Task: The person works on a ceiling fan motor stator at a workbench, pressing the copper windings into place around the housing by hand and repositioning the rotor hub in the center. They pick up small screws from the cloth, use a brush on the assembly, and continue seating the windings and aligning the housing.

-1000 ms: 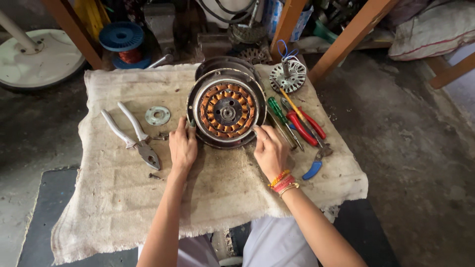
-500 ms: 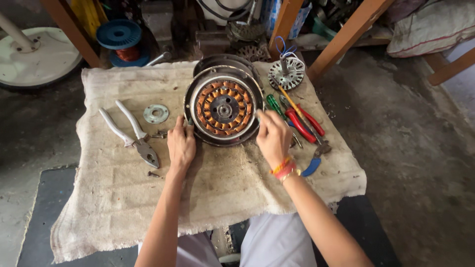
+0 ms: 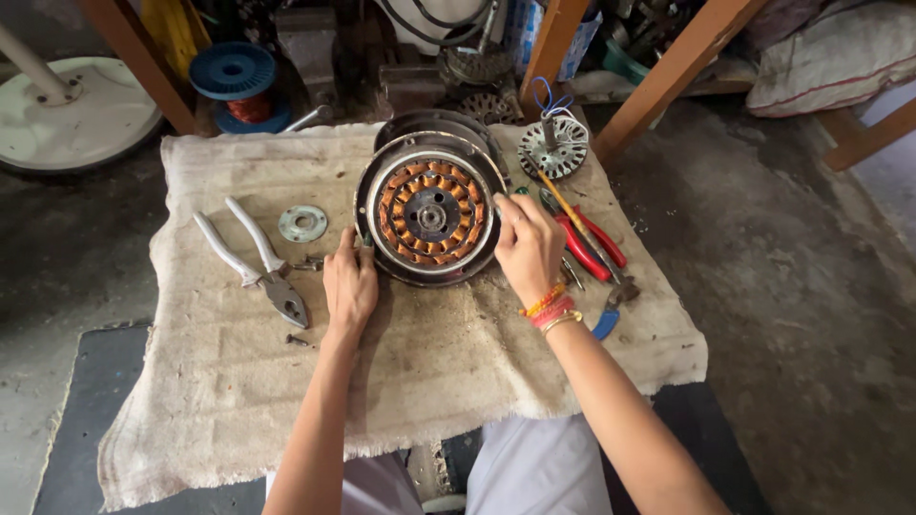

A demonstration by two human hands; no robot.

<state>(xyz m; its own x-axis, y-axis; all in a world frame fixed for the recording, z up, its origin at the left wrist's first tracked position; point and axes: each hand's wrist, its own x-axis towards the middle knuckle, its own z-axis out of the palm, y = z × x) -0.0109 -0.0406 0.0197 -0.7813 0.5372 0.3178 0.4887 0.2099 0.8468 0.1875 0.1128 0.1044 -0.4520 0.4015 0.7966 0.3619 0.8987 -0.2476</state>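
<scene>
My left hand [image 3: 350,283] and right hand [image 3: 528,246] clamp the rim of the round fan motor [image 3: 429,210], copper windings up, on beige cloth [image 3: 219,381]. Blue wire spool [image 3: 234,81] sits behind; white-handled pliers [image 3: 256,262] left.

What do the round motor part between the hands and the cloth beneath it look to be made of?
Motor part: likely bare grey metal, a dull worn rim ringing orange-brown windings that look like copper wire. Cloth: coarse beige woven fabric, probably cotton towelling or sacking, with frayed edges and stains. Left hand and right hand rest at its rim.
</scene>
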